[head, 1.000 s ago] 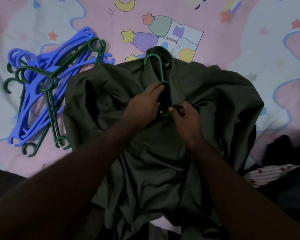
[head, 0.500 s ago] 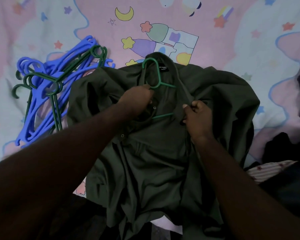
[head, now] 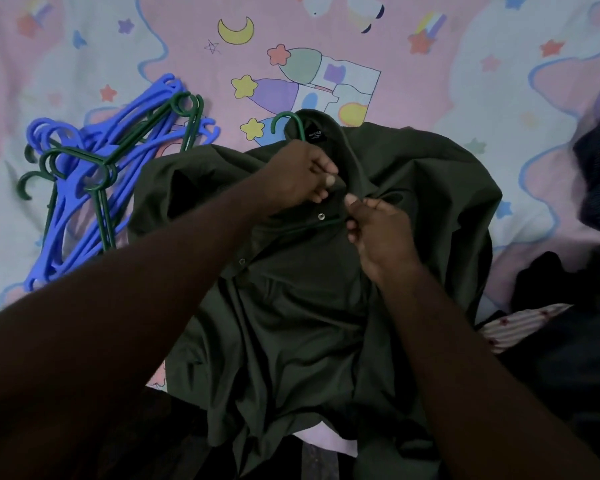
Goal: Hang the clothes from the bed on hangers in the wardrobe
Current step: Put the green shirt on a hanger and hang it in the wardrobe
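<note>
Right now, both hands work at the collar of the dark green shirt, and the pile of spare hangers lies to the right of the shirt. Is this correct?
Not quite. The head view shows the pile of spare hangers to the left of the dark green shirt, not the right. The rest holds.

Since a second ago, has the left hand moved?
Yes: the left hand moved up the dark green button-up shirt, closer to its black collar label.
</note>
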Demonstrator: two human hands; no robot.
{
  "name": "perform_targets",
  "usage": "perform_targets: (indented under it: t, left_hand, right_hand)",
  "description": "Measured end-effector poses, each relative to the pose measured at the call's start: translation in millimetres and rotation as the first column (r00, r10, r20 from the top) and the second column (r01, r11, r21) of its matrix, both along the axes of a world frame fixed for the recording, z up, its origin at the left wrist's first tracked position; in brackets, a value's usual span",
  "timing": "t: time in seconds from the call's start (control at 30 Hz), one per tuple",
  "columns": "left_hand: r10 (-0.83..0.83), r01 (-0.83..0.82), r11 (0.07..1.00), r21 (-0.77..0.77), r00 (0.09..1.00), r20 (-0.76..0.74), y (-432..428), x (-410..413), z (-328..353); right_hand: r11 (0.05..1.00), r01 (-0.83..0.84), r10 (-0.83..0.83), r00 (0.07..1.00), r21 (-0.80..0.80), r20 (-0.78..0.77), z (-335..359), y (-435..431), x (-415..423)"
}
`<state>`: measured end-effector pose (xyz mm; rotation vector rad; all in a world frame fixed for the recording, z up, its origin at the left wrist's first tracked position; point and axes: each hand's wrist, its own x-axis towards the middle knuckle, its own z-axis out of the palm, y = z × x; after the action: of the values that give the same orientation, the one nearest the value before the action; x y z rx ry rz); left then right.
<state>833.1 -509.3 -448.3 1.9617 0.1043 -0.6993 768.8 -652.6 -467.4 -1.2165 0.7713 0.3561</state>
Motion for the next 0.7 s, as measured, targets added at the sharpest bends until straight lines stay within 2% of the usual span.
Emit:
perform_targets:
  t: [0.1, 0.23, 0.33, 0.53, 0.7]
  left_hand:
    - [0.048, -0.053, 0.997, -0.062, 0.996, -0.081, 8.3, -4.1, 2.9]
    - [0.018, -0.017, 0.998, 0.056, 1.0, -0.022, 13.0, -6.8, 6.1]
    - [0.069, -0.069, 0.997, 0.033, 0.997, -0.029, 15.6, -8.3, 5.3]
    - [0.154, -0.172, 0.978, -0.116, 0.976, -0.151, 16.7, -11.9, 8.5]
    - [0.164, -0.185, 0.976, -0.116, 0.972, -0.169, 17.7, -16.0, 11.4]
  right_hand:
    - [0.967, 0.113, -0.106, 0.993, 0.228, -0.045, 3.5, 4.2, 1.4]
    - [0.931, 0.124, -0.114, 0.992, 0.344, -0.048, 8.8, 8.6, -0.2]
    - [0.923, 0.122, -0.116, 0.993, 0.365, -0.039, 7.0, 9.2, -0.7]
    - [0.942, 0.085, -0.102, 0.994, 0.325, 0.036, 3.2, 13.8, 0.3]
    - [0.959, 0.047, -0.074, 0.994, 0.28, 0.085, 1.7, 20.8, -1.5]
